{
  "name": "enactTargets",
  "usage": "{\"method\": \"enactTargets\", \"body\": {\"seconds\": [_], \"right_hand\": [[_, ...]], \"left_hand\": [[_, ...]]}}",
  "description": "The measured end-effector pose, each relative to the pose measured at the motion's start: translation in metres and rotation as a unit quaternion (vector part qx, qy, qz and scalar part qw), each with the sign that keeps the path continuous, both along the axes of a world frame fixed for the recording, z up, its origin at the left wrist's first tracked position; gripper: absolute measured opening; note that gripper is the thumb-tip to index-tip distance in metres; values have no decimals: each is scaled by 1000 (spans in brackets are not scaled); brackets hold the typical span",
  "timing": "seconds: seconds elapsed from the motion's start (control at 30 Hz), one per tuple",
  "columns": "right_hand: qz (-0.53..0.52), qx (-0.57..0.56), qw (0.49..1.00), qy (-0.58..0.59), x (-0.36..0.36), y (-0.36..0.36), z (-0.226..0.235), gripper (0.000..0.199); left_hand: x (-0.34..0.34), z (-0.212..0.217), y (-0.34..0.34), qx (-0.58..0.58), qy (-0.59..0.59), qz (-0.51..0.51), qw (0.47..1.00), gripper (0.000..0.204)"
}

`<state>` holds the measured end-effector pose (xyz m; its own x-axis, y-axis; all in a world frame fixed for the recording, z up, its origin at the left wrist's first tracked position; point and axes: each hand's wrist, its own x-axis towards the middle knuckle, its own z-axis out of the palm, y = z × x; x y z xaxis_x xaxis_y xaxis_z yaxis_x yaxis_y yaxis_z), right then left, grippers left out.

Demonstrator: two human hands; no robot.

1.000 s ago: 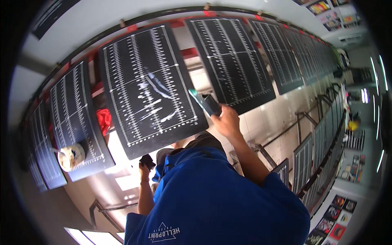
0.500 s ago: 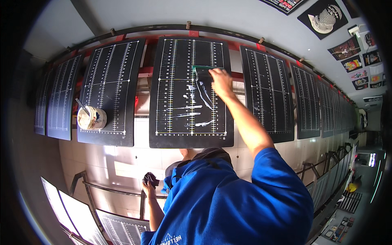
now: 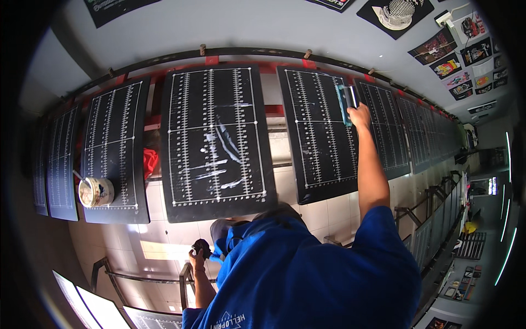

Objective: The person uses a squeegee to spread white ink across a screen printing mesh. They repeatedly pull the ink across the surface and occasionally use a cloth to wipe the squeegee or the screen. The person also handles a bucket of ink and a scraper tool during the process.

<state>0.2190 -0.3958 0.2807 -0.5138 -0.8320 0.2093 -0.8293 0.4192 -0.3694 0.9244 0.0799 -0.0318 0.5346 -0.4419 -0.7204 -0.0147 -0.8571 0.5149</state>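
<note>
My right hand (image 3: 360,116) is closed on a squeegee with a teal blade (image 3: 345,105). It is held up over the right edge of a black pallet board (image 3: 318,148) marked with white ruler lines; whether the blade touches it I cannot tell. Low on the left, beside my body, my left hand (image 3: 196,261) grips a crumpled dark rag (image 3: 203,248). The black board in front of me (image 3: 192,148) carries white smears of paste (image 3: 227,143). On the board to its left stands an open tub (image 3: 97,193) of pale paste, with a stick (image 3: 80,176) leaning out.
More ruled black boards (image 3: 378,115) run in a row to both sides on a red frame (image 3: 153,118). Behind them passes a dark curved rail (image 3: 164,57). Dark metal frames (image 3: 142,279) with further boards stand behind me. A red thing (image 3: 150,162) shows between two boards.
My right hand and the squeegee have moved from the smeared board to the right-hand one. The view has shifted right. My left hand still holds the rag.
</note>
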Motion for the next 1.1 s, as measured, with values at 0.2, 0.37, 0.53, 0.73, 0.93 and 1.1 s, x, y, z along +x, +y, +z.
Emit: {"method": "enactTargets", "body": {"seconds": [0.2, 0.37, 0.53, 0.73, 0.93, 1.1], "right_hand": [[-37, 102, 994, 10, -81, -60, -16, 50], [-38, 142, 989, 22, -84, -144, -14, 37], [15, 179, 983, 43, 20, -187, -23, 20], [324, 66, 935, 127, 116, -107, -51, 20], [443, 95, 887, 87, 75, 134, -36, 57], [503, 187, 843, 36, 19, 190, 0, 52]], "left_hand": [[-47, 22, 0, 11, -6, -41, 999, 42], [-146, 104, 27, 13, -53, 8, 998, 27], [-198, 98, 88, 45, -86, 94, 991, 30], [-236, 66, 119, 11, -67, 144, 987, 32], [-265, 42, 88, 4, -40, 62, 997, 36], [-305, 37, 84, -78, 23, 95, 992, 28]]}}
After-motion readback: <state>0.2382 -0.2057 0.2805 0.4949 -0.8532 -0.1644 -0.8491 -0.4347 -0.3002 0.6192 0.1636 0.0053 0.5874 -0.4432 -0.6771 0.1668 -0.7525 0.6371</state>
